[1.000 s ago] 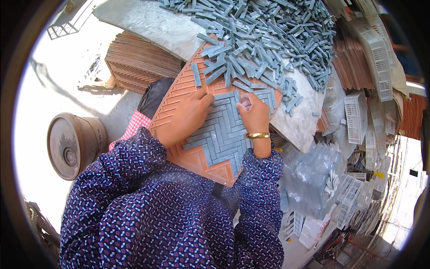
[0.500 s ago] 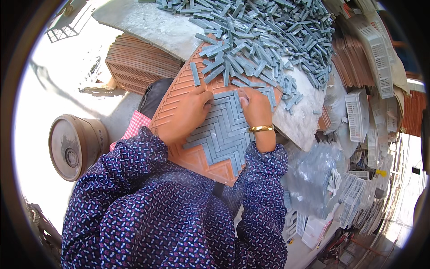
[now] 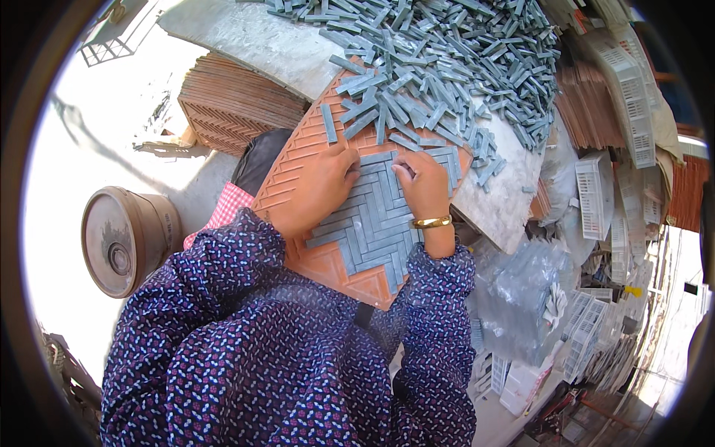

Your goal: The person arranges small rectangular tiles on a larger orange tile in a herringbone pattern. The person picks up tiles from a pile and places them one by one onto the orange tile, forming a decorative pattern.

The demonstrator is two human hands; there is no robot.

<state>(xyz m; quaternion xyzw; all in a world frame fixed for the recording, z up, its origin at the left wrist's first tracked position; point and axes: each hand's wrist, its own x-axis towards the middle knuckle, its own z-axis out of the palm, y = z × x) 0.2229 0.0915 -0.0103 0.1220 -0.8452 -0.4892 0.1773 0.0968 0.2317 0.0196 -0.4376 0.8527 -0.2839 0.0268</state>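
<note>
An orange tray with moulded zigzag grooves (image 3: 285, 173) lies tilted in front of me. Narrow grey-blue stone strips (image 3: 365, 216) fill its middle in a herringbone pattern. My left hand (image 3: 328, 182) rests over the pattern's left edge, fingers curled in; whatever they may hold is hidden. Above the pattern's upper right part is my right hand (image 3: 424, 188), with a gold bangle at the wrist. Its thumb and fingers are bent together, and I cannot make out anything between them. One loose strip (image 3: 328, 123) lies on the grooves above my left hand.
A big heap of loose strips (image 3: 462, 67) covers the pale board (image 3: 261, 45) and spills onto the tray's far end. Stacked orange trays (image 3: 234, 97) stand at left, beyond a round lidded bucket (image 3: 123, 242). White plastic crates (image 3: 593, 195) and a plastic-wrapped bundle (image 3: 521, 298) are at right.
My right hand has shifted slightly left and down, its thumb and fingertips drawing a little off the strips. The left hand stays nearly in place. The strip pattern looks the same.
</note>
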